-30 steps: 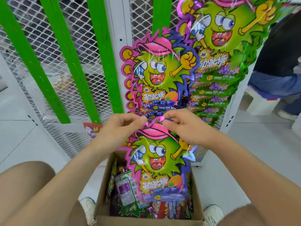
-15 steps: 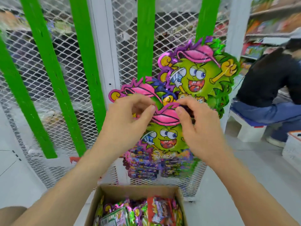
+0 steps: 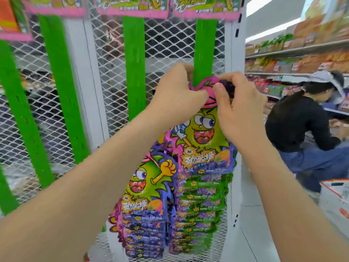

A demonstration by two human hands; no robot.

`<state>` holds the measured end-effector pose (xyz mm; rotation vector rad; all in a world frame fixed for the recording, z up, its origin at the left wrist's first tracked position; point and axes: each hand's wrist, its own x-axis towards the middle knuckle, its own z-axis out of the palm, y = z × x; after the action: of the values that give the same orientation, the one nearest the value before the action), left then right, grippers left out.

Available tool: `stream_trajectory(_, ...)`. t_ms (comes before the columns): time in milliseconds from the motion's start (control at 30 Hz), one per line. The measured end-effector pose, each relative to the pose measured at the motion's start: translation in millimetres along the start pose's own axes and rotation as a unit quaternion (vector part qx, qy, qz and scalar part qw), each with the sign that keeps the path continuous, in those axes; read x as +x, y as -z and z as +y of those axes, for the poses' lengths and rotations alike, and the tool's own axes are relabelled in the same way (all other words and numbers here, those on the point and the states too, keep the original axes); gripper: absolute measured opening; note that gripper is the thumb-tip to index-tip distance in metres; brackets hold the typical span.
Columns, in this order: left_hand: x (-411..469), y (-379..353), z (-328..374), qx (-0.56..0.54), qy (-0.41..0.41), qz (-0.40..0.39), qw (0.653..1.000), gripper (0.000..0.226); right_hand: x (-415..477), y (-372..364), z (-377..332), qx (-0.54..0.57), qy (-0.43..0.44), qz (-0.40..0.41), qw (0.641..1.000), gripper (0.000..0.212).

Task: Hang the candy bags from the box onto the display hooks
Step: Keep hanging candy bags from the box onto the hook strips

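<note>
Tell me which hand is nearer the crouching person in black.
Right. The right hand pinches the candy bag on the side facing the person in black; the left hand pinches its far side.

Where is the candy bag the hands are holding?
In the head view the candy bag is right of middle, pinched at its pink top by the left hand and the right hand, before the rightmost green strip, with hanging bags below.
</note>
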<state>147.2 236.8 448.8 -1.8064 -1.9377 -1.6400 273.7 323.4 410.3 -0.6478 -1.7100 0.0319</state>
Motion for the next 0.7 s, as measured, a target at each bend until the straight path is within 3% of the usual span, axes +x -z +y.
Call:
stream_trajectory(100,13,-4,3,-0.042,0.051,0.021,0.998,0.050,19,2,1,-0.008,0.006,0.002,1.000,0.018)
stream_trajectory(267,24,5,16,-0.059,0.112,-0.002,0.992,0.017,41,1,-1,0.010,0.001,0.001,1.000,0.021)
stream_trajectory(400,27,11,20,-0.082,0.145,-0.021,0.986,0.034,53,0,-5,0.098,-0.033,-0.003,0.995,0.021)
stream_trajectory(500,28,10,22,-0.104,0.144,-0.019,0.984,0.017,53,-4,-4,0.130,-0.053,-0.026,0.990,0.016)
stream_trajectory(600,29,9,19,-0.120,0.157,-0.036,0.980,0.037,51,-3,-5,0.145,-0.077,-0.046,0.985,0.015)
stream_trajectory(700,32,8,15,-0.113,0.144,-0.044,0.982,0.026,53,1,-10,0.140,-0.096,-0.046,0.984,0.012)
